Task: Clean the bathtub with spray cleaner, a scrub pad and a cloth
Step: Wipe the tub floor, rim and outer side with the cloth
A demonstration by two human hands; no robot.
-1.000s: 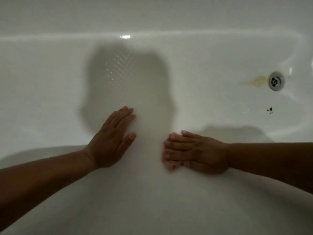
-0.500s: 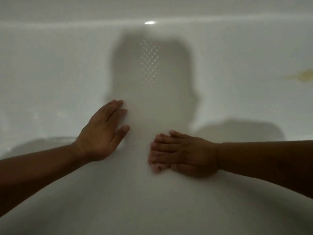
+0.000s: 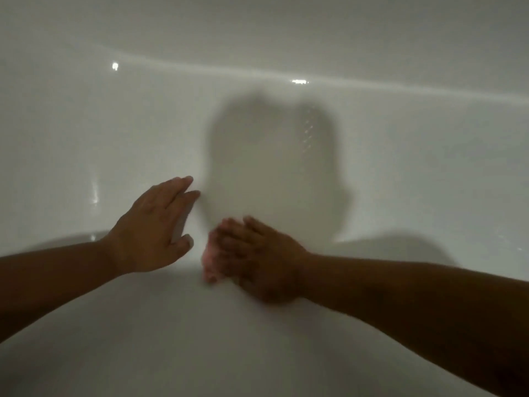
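Pink scrub pad [image 3: 209, 263]: lies under the fingers of the right hand [image 3: 257, 253], on the near inner slope of the white bathtub [image 3: 86, 144]; only its blurred left edge shows. The right hand lies flat over it, fingers extended, pressing. Left hand [image 3: 154, 230]: just beside the pad, apart from it, flat and spread against the tub surface, gripping nothing. Tub surface glossy, with light glints [image 3: 115, 66] along the far wall. A head-shaped shadow [image 3: 266, 173] falls on the floor, crossing a dotted raised texture [image 3: 307, 136].

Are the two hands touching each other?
Apart. The head view shows a strip of pale bathtub between the left hand's thumb and the right hand, whose fingers lie flat over a pink scrub pad.
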